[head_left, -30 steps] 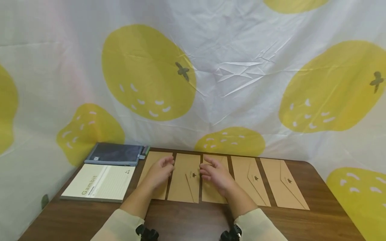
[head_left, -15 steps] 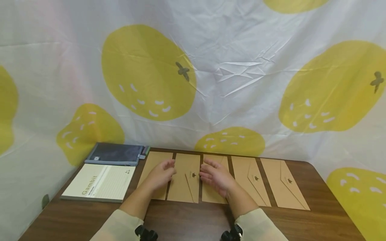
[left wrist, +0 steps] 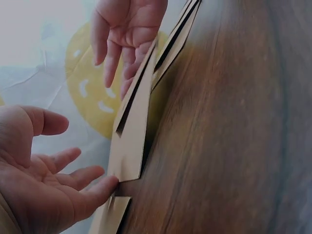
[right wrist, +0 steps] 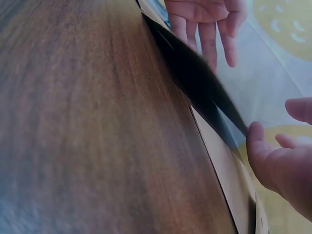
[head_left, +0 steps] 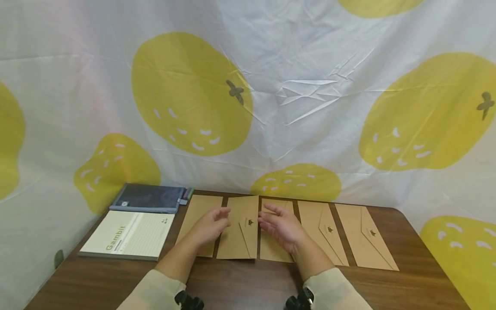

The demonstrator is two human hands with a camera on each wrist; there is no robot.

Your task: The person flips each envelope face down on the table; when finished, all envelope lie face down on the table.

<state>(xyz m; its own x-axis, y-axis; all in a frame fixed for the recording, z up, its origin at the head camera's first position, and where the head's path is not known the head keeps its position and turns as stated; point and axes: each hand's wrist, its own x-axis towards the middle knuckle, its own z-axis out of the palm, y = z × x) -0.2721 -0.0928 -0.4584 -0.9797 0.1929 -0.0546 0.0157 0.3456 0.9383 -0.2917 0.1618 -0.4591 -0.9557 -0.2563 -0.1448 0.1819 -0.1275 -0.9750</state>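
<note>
Whereas half a second earlier the envelope, second to the right of the notebook, lay flat, it now stands raised, at least in part, off the table, its shadowed underside showing in the right wrist view. Left hand at its notebook-side edge; right hand at the edge farther from the notebook. Grip wide on both: fingers loosely extended, fingertips at the edges. Judged: lifting is under way, this envelope alone borne between the hands.
</note>
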